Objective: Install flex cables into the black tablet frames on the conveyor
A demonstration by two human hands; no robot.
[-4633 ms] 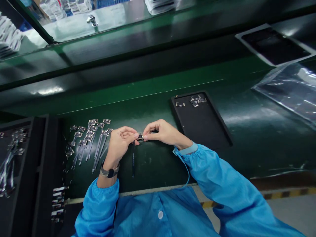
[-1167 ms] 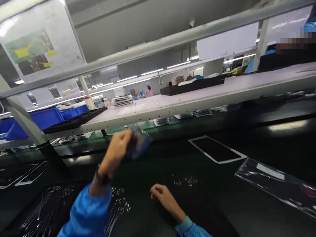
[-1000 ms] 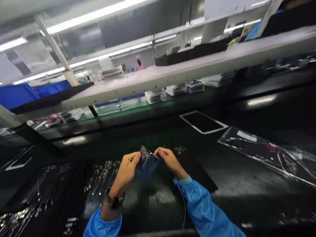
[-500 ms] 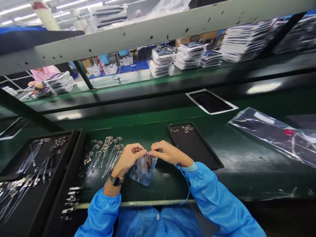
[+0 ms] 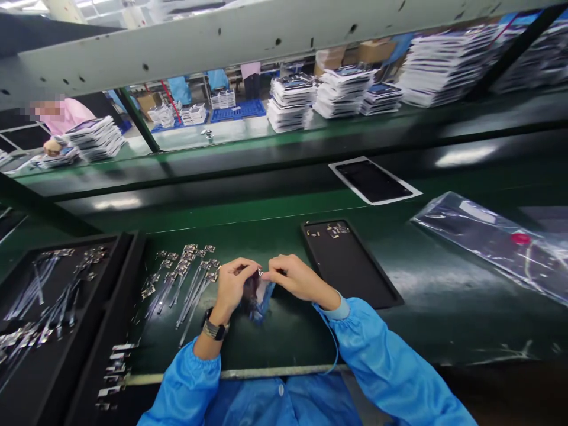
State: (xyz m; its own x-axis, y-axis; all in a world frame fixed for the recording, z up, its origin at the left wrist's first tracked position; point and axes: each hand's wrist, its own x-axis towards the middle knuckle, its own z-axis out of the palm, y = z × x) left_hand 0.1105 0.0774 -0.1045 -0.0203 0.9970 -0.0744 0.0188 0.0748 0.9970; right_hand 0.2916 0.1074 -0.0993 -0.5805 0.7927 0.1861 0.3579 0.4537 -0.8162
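Between my hands hangs a small shiny silver-blue plastic bag (image 5: 258, 300), above the green work surface (image 5: 284, 346). My left hand (image 5: 234, 284) pinches its top edge between thumb and fingers. My right hand (image 5: 295, 277) pinches the opposite side of the same top edge, close to the left fingertips. What is inside the bag I cannot make out. Left of my left hand lie several small circuit boards with flat ribbon cables (image 5: 189, 275). Just beyond my right hand is a shallow black tray (image 5: 355, 266) with tiny metal parts (image 5: 335, 229) at its far end.
Black foam trays (image 5: 113, 278) with more cabled boards stand at the left. A flat black panel with a white border (image 5: 373, 180) lies farther back. A clear plastic bag (image 5: 483, 242) is at the right. Stacks of white-edged panels (image 5: 290, 103) line the shelf; a person in pink (image 5: 73, 115) is beyond.
The bag has gone from flat and facing me to turned and crumpled, its top edge pulled apart slightly. Both hands keep their pinch. The view has shifted a little.
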